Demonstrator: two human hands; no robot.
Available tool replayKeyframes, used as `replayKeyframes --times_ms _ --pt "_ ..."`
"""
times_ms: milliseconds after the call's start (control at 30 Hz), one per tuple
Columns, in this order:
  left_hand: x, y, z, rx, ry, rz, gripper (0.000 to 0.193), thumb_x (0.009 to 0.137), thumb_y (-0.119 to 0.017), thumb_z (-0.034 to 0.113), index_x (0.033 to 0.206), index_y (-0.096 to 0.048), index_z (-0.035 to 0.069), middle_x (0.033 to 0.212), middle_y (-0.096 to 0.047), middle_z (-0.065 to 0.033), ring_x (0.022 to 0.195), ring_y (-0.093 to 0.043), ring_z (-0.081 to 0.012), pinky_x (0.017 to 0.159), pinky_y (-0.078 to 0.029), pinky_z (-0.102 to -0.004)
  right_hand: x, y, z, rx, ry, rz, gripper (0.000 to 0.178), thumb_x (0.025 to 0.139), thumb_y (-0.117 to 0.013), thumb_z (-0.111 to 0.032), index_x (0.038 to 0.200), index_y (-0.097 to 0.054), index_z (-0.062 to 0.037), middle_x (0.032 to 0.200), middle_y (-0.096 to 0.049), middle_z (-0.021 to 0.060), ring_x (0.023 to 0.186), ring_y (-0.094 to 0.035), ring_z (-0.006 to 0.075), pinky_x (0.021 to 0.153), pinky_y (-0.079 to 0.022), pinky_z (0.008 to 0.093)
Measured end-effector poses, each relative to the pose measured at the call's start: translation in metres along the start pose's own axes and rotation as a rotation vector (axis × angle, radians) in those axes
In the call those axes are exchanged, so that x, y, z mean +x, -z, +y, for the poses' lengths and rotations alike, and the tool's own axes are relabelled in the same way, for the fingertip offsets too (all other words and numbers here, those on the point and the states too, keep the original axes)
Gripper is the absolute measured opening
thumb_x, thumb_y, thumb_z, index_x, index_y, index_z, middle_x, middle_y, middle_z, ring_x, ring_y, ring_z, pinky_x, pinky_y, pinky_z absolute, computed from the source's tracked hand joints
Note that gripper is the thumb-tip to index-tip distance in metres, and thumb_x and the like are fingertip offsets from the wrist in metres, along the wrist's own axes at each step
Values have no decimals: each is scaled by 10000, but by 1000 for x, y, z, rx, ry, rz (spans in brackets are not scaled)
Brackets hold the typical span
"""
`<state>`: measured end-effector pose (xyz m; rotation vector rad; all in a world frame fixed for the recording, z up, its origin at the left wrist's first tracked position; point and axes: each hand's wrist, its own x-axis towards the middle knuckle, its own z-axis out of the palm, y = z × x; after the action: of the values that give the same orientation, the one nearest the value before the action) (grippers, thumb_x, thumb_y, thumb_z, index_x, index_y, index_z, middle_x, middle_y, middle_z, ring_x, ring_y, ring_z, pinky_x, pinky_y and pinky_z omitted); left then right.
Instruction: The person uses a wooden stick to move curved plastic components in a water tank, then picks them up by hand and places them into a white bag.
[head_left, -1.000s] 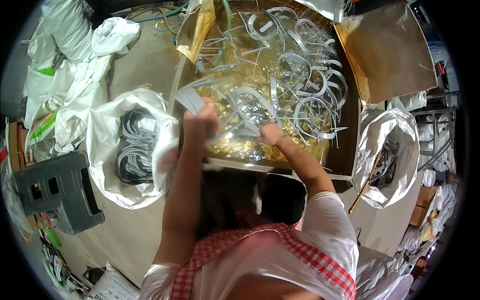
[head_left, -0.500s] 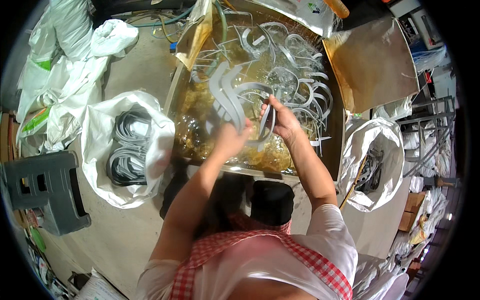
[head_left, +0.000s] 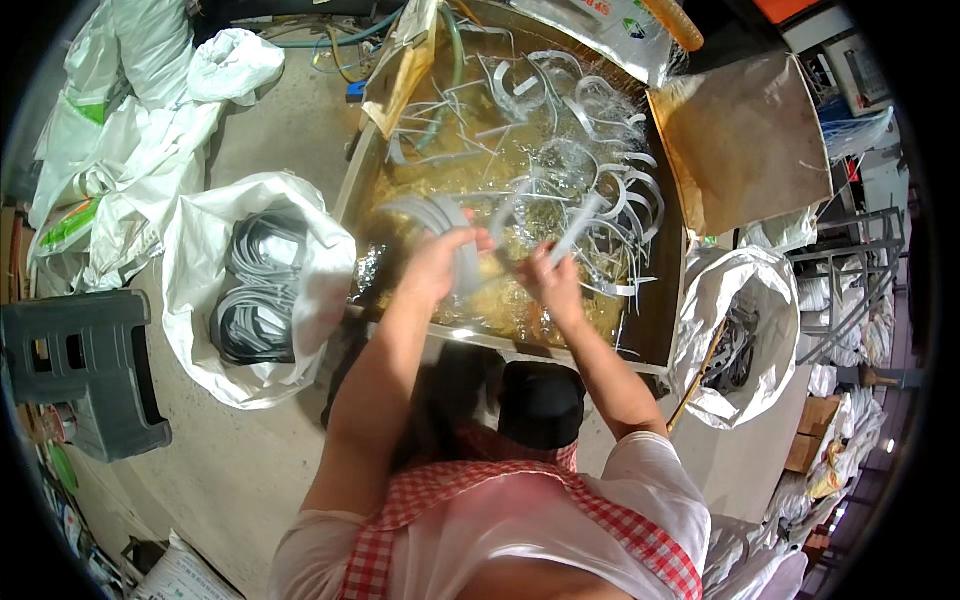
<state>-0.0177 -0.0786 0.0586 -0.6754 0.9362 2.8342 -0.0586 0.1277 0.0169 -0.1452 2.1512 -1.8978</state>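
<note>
Concrete workshop floor point(head_left: 230, 440) fills the lower view, cluttered with sacks around a big metal tub. Nearest, the person wears a red checked apron point(head_left: 520, 510) over a white shirt, both forearms reaching forward over the tub's rim. The left hand point(head_left: 440, 262) is closed round a bundle of curved grey strips point(head_left: 440, 215), lifted just above the yellowish liquid; the right hand point(head_left: 553, 282) pinches one pale straight strip point(head_left: 580, 228) beside it. A dark grey plastic stool point(head_left: 85, 365) stands at the left. Next to it an open white sack point(head_left: 200, 300) holds coiled grey strips, and a shiny silver sack point(head_left: 730, 300) sits open at the right. The tub point(head_left: 650, 340) beyond the hands is crowded with more loose curved strips. Wet strips could slip from the closed hand and splash liquid, or tangle with those floating. Farther off lie crumpled white bags with green patches point(head_left: 70, 220) at left, a brown sheet point(head_left: 750, 130) at right, and a silver pouch with a small coloured label point(head_left: 610, 25) at the top.
</note>
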Motion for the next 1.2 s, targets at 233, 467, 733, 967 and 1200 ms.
replayKeyframes --times_ms 233,467,733,967,1200 --pt "-23 -28 -28 1221 -328 -212 284 761 -610 131 1026 -588 33 918 -643 -134 799 -629 -204 725 -482 -306 47 -8 -76 229 -631 -18 373 891 -473 -417 855 -471 -46 620 -472 -1 454 -363 90 411 -314 209" --pt "-6 -12 -31 888 -83 -208 407 708 -666 107 1078 -529 7 935 -608 -122 799 -611 -175 686 -494 -299 66 -44 -62 341 -536 -135 413 902 -460 -375 985 -542 21 756 -577 62 630 -528 148 609 -456 259" --pt "-25 2 17 400 -93 -233 377 751 -590 19 1099 -456 -32 887 -600 -143 801 -610 -235 737 -496 -366 125 8 26 354 -467 43 199 902 -504 -263 892 -548 -69 630 -512 5 569 -460 108 562 -395 254" --pt "-29 11 33 321 39 -115 414 690 -613 98 1065 -476 -15 750 -593 -147 643 -606 -256 661 -491 -369 175 -50 115 590 -726 98 443 840 -541 -456 1022 -523 -52 881 -546 117 750 -520 247 699 -444 357" --pt "-34 19 45 488 52 -6 248 707 -602 101 917 -560 -25 724 -601 -127 626 -595 -214 610 -475 -318 203 -27 72 1016 -344 317 381 865 -517 -407 947 -518 -35 888 -573 122 803 -549 278 799 -430 417"
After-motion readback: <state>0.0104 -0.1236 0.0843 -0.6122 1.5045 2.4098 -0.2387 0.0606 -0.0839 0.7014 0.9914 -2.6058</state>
